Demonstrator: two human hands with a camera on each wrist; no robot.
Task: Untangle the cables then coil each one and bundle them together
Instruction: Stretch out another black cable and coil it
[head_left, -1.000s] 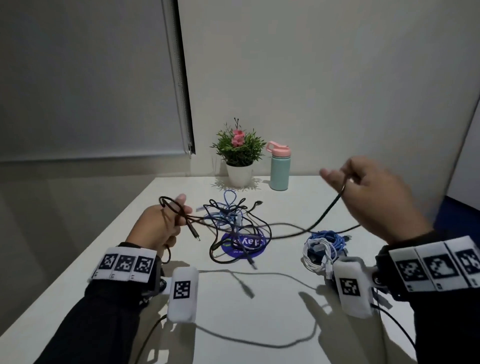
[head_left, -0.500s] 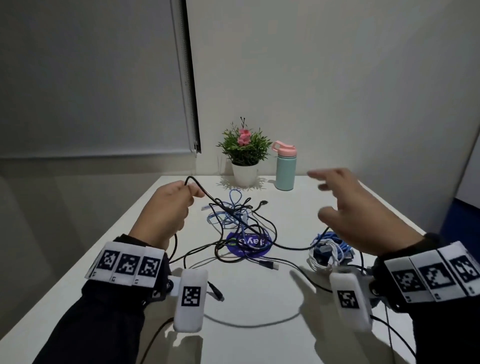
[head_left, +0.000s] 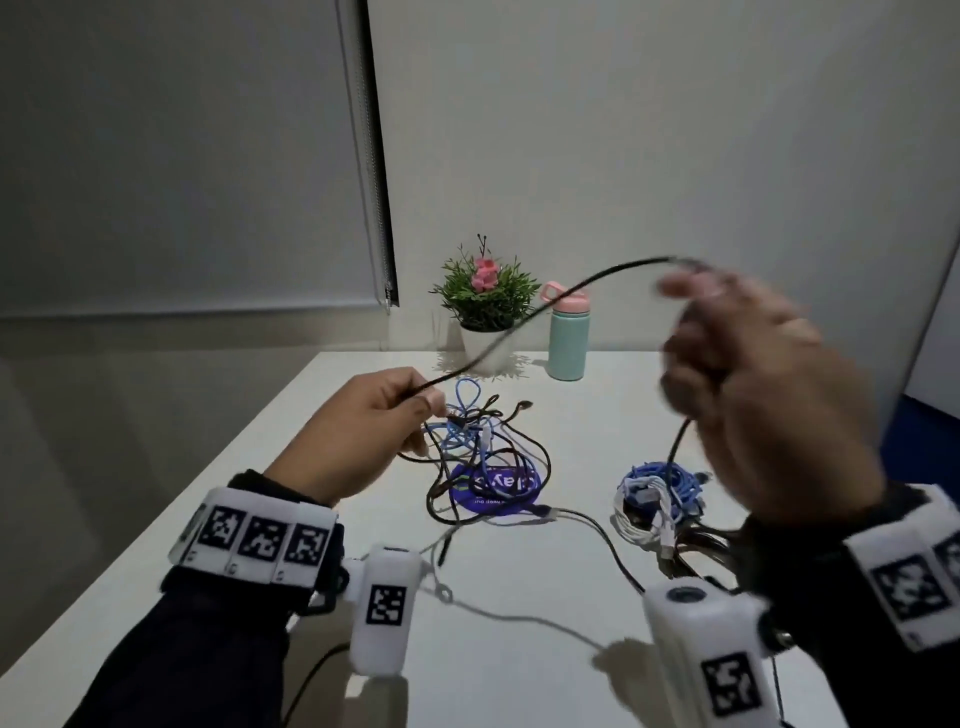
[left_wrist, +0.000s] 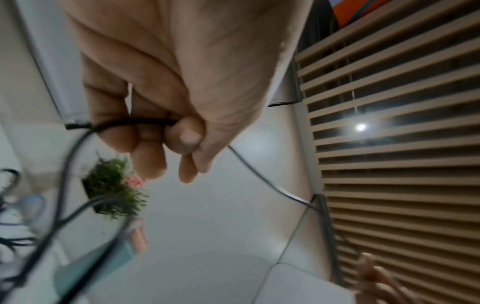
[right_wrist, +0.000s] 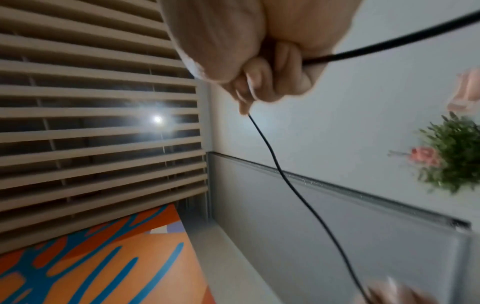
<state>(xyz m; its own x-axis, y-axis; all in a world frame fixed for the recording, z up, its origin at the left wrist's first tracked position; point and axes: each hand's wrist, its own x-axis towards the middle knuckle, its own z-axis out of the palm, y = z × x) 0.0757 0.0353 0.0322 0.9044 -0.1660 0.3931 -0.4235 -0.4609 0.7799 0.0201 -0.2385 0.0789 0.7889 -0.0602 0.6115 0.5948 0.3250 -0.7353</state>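
A black cable (head_left: 550, 304) arcs through the air between both hands. My left hand (head_left: 374, 426) pinches one part of it low over the table; in the left wrist view the curled fingers (left_wrist: 145, 144) clamp the black cable (left_wrist: 145, 121). My right hand (head_left: 748, 374), blurred, is raised high on the right and grips the same black cable (right_wrist: 389, 45) in its curled fingers (right_wrist: 272, 82). A tangle of black and blue cables (head_left: 478, 447) lies mid-table. A coiled bundle of blue and white cables (head_left: 654, 493) rests to its right.
A potted plant (head_left: 485, 306) and a teal bottle with a pink lid (head_left: 569, 332) stand at the table's far edge by the wall. A round purple coaster (head_left: 496, 493) lies under the tangle. The white table (head_left: 519, 675) extends toward me.
My right hand, open half a second ago, has taken hold of the black cable and lifted it high. The left hand stayed low, still holding the cable, which now stretches between the hands.
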